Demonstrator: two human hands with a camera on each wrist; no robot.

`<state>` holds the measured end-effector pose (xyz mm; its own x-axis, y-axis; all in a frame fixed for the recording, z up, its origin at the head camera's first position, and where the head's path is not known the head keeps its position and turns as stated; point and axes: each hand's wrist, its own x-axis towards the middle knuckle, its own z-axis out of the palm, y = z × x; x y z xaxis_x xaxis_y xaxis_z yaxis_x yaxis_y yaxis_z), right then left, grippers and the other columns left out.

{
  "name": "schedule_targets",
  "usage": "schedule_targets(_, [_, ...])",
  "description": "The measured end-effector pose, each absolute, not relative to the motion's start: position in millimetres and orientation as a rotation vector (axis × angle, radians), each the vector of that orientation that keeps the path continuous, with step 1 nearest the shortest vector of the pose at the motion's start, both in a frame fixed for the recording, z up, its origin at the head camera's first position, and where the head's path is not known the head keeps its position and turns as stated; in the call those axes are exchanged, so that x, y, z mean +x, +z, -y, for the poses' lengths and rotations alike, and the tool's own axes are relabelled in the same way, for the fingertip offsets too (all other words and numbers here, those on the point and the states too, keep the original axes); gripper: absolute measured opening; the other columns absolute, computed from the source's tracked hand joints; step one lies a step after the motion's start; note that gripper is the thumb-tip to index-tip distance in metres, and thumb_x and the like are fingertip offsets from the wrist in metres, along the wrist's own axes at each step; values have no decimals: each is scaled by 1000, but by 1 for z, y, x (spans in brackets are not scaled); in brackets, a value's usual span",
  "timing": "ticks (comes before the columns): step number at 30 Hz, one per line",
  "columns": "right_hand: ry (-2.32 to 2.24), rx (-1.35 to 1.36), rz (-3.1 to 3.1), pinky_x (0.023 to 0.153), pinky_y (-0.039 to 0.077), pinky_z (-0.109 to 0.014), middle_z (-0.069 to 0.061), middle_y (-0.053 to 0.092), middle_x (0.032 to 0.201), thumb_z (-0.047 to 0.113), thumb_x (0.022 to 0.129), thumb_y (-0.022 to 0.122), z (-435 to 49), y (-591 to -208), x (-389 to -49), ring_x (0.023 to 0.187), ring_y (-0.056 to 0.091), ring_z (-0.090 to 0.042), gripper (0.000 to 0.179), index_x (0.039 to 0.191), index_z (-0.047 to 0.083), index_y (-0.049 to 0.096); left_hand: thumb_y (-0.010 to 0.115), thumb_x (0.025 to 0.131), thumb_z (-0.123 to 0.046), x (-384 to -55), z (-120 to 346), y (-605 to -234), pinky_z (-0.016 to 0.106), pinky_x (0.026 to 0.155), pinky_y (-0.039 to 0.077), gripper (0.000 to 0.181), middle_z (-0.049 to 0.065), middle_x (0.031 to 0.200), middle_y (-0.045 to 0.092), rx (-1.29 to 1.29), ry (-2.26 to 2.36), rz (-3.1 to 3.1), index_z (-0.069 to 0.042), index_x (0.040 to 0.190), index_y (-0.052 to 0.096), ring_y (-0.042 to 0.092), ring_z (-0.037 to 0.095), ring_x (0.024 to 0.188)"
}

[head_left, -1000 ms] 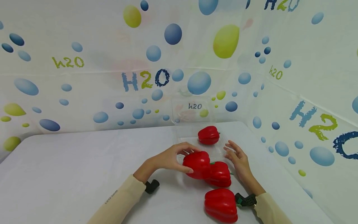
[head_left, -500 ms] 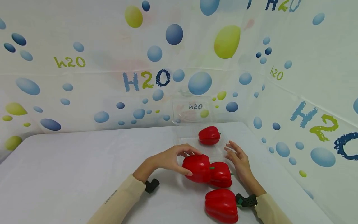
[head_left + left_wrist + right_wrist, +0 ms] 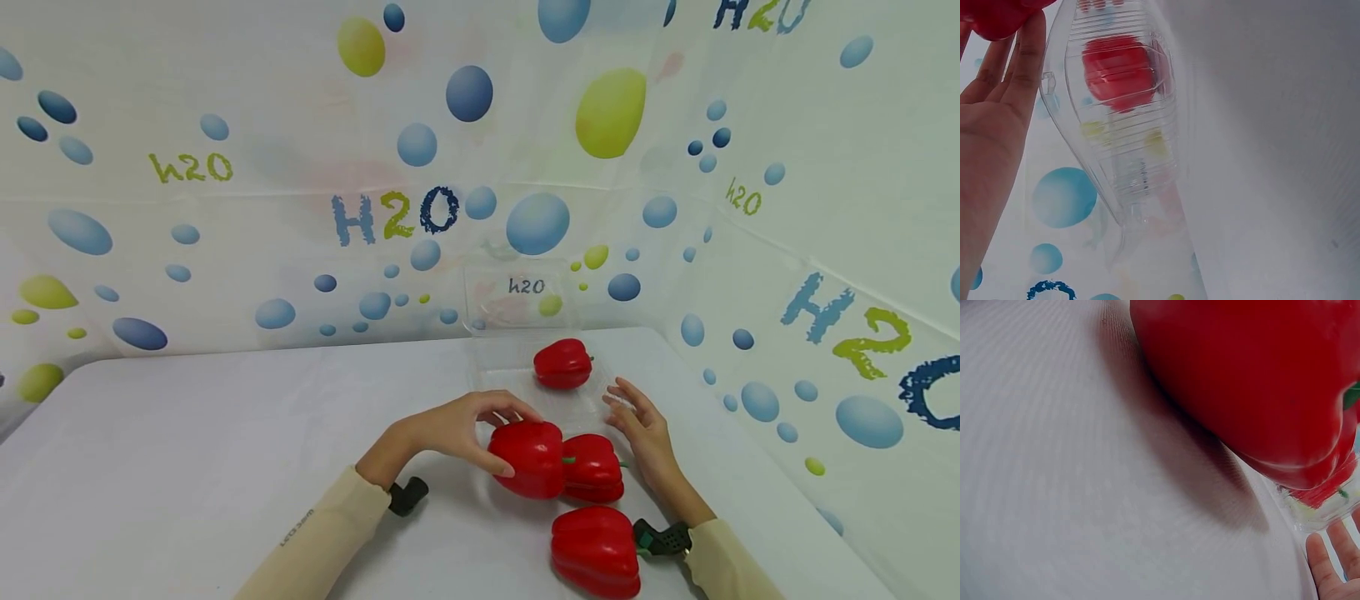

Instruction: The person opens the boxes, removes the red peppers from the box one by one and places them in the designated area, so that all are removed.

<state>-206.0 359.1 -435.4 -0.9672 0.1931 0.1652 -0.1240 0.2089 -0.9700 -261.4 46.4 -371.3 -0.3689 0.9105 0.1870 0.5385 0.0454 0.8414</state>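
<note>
My left hand grips a red bell pepper from its left side, thumb in front and fingers over the back. Its green stem points right, towards a second red bell pepper. A clear plastic container lies behind, with a red bell pepper inside and its lid raised. My right hand is held with loose fingers beside the container's right edge and holds nothing; I cannot tell whether it touches the rim. In the right wrist view its fingers show near the container.
Another red bell pepper lies at the front, close to the right wrist's black camera strap. A white cloth covers the table. Behind and on the right hangs a white curtain printed with coloured drops.
The left hand has brought its bell pepper slightly down and nearer to me, and the pepper's green stem has come into sight. The right hand stays in about the same place.
</note>
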Motion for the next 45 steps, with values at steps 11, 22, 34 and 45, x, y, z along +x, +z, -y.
schedule_targets(11, [1818,-68,2233,89,50,-18,-15,45,146,27,100,55,-359,-435,-205,116,57,-3,58,152,12,33,78,77,-19,-260,-46,-367,38,94,51,60,-4,127,58,1458,1201,-1890,-16,132,57,54,12,113])
schedule_targets(22, [1815,-61,2237,89,50,-18,-17,44,146,27,101,54,-360,-436,-205,115,57,-1,58,152,10,32,79,76,-19,-258,-46,-368,38,95,51,61,-5,127,57,1441,1172,-1880,-18,132,56,54,12,113])
schedule_targets(34, [1821,-89,2244,89,50,-18,-15,44,147,28,100,55,-359,-436,-205,116,57,-3,59,152,11,32,80,76,-19,-254,-49,-368,34,95,50,60,-8,126,57,1417,1174,-1923,-20,132,57,53,9,113])
schedule_targets(45, [1827,-44,2228,87,51,-18,-19,44,145,25,101,54,-359,-435,-204,113,58,0,57,151,8,32,80,76,-20,-252,-50,-369,31,95,49,60,-9,125,57,1436,1124,-1938,-21,131,57,53,7,111])
